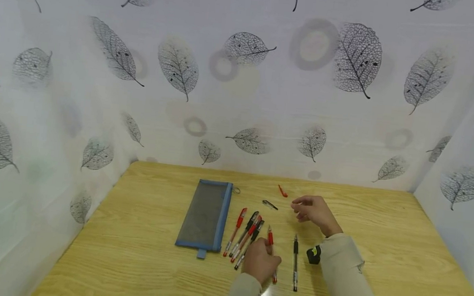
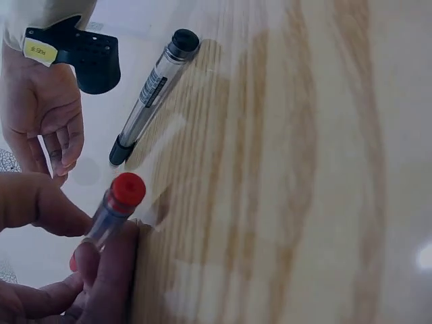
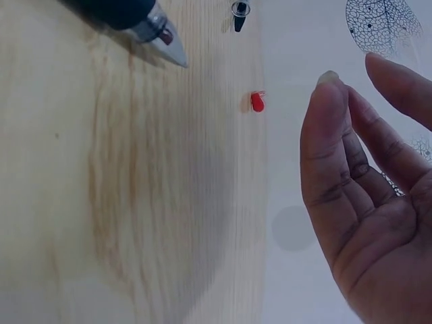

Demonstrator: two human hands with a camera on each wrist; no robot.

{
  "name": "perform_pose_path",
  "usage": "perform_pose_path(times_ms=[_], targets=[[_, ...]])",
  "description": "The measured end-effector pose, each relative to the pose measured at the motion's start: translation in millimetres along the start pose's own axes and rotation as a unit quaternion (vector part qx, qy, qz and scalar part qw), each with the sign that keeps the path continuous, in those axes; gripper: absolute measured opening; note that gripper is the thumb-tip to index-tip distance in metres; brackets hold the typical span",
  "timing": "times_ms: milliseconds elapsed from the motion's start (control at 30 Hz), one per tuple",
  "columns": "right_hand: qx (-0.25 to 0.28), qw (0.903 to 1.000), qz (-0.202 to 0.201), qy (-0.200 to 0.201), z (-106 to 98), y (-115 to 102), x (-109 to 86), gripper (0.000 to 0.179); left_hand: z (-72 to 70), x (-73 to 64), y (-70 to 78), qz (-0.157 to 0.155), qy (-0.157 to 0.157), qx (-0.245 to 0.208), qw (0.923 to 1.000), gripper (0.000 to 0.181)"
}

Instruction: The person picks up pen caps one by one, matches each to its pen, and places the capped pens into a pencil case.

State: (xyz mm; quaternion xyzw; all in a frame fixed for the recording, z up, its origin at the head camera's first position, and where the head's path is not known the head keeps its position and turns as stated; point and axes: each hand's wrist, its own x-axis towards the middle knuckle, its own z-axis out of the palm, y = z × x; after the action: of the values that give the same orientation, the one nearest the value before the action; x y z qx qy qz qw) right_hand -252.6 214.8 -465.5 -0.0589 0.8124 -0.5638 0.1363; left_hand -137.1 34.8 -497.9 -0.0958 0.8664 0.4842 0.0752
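My left hand (image 1: 261,261) pinches an uncapped red gel pen (image 1: 270,239) between thumb and fingers; its red end (image 2: 128,190) points at the camera in the left wrist view. The right hand (image 1: 315,213) is held over the table's far right part with fingers loosely bent and nothing in them. Beyond its fingertips lies a red pen cap (image 1: 283,191), and to their left a black pen cap (image 1: 270,204). Between the two arms rests an uncapped black gel pen (image 1: 296,263), its tip facing the back.
Left of the left hand, several capped red and black pens (image 1: 240,219) lie side by side. Beside them is a flat blue-edged mesh pencil pouch (image 1: 204,216). A leaf-patterned sheet (image 1: 250,101) surrounds the wooden table (image 1: 123,261) at the back and sides.
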Motion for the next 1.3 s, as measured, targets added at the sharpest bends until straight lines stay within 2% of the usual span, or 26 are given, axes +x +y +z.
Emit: perform_pose_path(times_ms=[200, 467, 667, 967, 1300], targets=[[-0.016, 0.9997, -0.018, 0.003, 0, 0, 6.3, 0.038, 0.4, -1.0, -5.7, 0.01, -0.007, -0.025, 0.9996, 0.039], [-0.057, 0.998, -0.018, 0.02, -1, 3, 28.6, 0.035, -0.9, -4.1, -12.3, 0.01, -0.025, -0.085, 0.996, 0.034], [-0.079, 0.9966, -0.003, 0.026, 2, 5, 42.2, 0.032, -5.0, -7.5, -12.2, 0.016, -0.008, -0.115, 0.9932, 0.034], [-0.125, 0.9915, 0.034, 0.018, 10, 4, 61.4, 0.036, -6.7, -5.0, -13.9, -0.002, -0.023, -0.127, 0.9916, 0.035], [-0.177, 0.9785, 0.084, 0.065, 25, 3, 72.6, 0.034, -7.4, -2.1, -14.9, -0.03, -0.036, -0.13, 0.9903, 0.039]])
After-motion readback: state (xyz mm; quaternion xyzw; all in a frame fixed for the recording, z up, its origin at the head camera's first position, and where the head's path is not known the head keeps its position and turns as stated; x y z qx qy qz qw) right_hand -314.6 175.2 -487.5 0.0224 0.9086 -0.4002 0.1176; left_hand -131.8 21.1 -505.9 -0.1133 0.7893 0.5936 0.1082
